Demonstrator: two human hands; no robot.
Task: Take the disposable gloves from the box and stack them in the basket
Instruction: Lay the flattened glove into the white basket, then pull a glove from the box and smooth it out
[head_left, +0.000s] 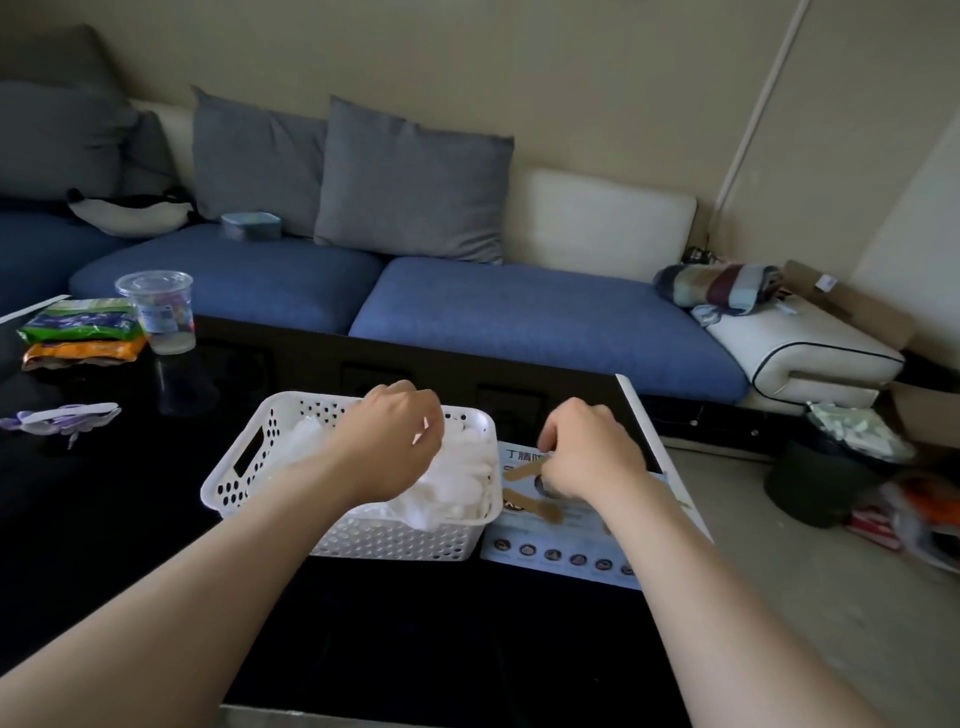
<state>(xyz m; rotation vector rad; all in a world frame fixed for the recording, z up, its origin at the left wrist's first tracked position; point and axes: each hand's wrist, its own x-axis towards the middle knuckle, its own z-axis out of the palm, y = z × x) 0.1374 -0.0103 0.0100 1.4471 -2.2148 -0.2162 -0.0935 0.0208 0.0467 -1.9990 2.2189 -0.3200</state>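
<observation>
Hovering curled left hand (387, 431) over gloves (457, 483) in basket (260, 467), hold unclear; digging right hand (587, 452) into box (561, 540) beside basket, grasp hidden, next pinching one free.

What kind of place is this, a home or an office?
Most likely a home living room: a blue sofa with grey cushions stands against the wall, and a low black coffee table in front of it holds snack packets and a plastic cup.

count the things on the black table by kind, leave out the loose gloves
basket: 1
glove box: 1
plastic cup: 1
snack packets: 2
purple-and-white item: 1
total: 6
</observation>
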